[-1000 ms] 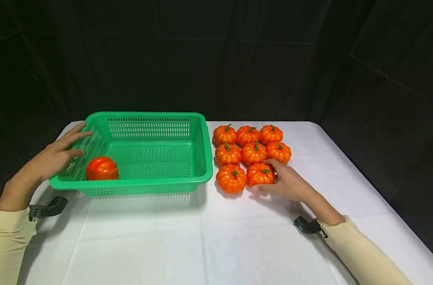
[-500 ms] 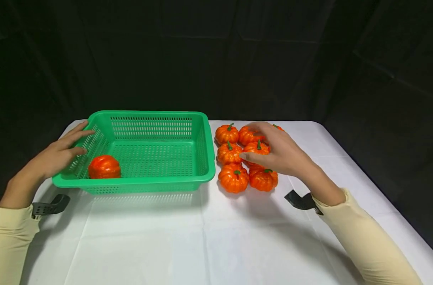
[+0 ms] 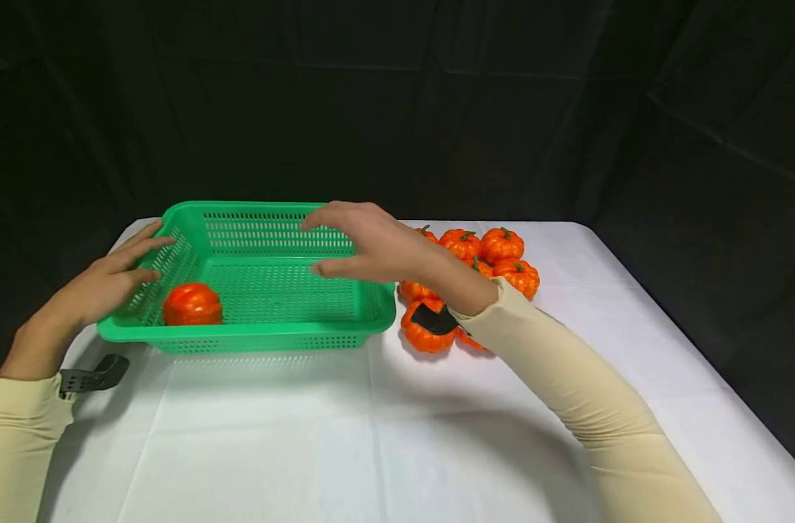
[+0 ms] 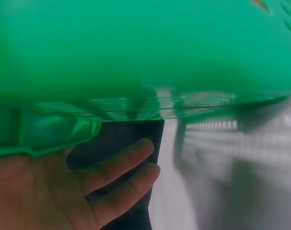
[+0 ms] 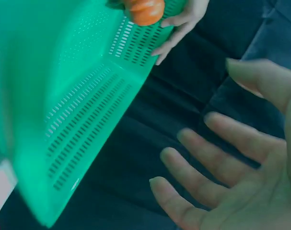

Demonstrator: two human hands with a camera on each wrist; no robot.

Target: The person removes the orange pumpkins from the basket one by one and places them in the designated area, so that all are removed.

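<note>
A staged recording set, not a home or shop — black cloth backdrop [image 3: 436, 109] hung all round, one table under a white tablecloth [image 3: 345, 436], and camera mounts strapped at the person's wrists

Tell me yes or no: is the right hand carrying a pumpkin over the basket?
No: the right hand hovers open and empty over the green basket, as its wrist view shows.
</note>
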